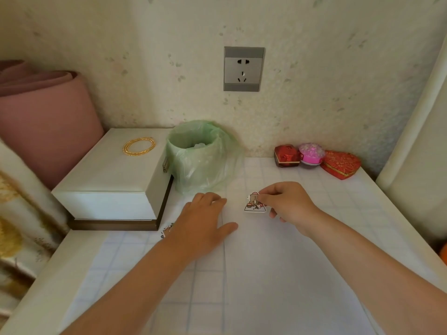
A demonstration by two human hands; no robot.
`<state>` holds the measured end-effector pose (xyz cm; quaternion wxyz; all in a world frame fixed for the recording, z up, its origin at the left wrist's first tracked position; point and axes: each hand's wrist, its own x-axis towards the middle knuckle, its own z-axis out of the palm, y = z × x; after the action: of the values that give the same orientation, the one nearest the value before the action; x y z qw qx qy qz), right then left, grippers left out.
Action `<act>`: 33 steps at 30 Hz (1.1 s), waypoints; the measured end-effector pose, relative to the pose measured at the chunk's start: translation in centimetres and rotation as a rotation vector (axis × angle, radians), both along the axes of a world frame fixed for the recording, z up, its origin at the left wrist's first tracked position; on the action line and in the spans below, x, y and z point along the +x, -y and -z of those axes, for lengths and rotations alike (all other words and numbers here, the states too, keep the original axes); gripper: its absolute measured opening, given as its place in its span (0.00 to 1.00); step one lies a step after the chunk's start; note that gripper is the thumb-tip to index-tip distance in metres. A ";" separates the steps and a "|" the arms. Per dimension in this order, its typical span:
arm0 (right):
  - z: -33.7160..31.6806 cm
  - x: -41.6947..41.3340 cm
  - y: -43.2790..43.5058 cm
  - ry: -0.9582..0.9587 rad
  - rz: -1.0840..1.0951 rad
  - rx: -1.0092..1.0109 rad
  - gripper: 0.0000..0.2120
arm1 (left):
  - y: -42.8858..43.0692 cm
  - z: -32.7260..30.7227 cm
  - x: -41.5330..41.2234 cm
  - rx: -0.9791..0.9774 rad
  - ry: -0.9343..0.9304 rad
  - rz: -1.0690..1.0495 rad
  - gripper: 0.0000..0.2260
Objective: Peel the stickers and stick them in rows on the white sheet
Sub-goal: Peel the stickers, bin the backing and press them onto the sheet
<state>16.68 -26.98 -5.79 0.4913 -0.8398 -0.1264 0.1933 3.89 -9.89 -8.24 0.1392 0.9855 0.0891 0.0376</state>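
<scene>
A white sheet (271,257) lies flat on the checked table top. My right hand (287,203) pinches a bear sticker (254,204) by its right edge, near the sheet's far left corner. My left hand (205,218) lies flat with straight fingers on the sheet's left edge, thumb on the paper. More stickers (166,230) peek out from behind my left wrist, mostly hidden.
A small bin lined with a green bag (198,155) stands just behind the hands. A white box (113,180) with gold bangles (139,146) sits at the left. Red boxes (286,155), a pink ornament (310,153) and a heart-shaped box (341,164) line the back right.
</scene>
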 end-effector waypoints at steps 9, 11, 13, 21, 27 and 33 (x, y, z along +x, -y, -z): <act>0.8 -1.0 -2.4 0.008 -0.113 -0.020 0.04 | -0.9 -0.7 -1.1 -0.011 -0.120 0.074 0.33; 1.3 -1.0 -3.1 0.027 -0.126 -0.045 0.05 | -0.9 -0.7 -1.1 -0.021 -0.114 0.067 0.33; 1.7 -1.0 -3.5 0.073 -0.136 -0.082 0.06 | -0.8 -0.6 -1.1 -0.038 -0.115 0.058 0.35; 2.6 -1.0 -3.6 0.206 -0.158 -0.167 0.04 | -0.7 -0.4 -0.8 -0.095 -0.132 0.019 0.35; 3.2 -1.1 -3.9 0.281 -0.151 -0.217 0.05 | -0.7 -0.4 -0.8 -0.082 -0.139 0.018 0.35; 3.1 -1.2 -4.0 0.330 -0.159 -0.257 0.05 | -0.6 -0.3 -0.7 -0.126 -0.099 0.063 0.33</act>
<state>15.50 -23.02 -8.92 0.3362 -0.9031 -0.2453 0.1061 3.18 -9.26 -7.90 0.1977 0.9777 0.0669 -0.0213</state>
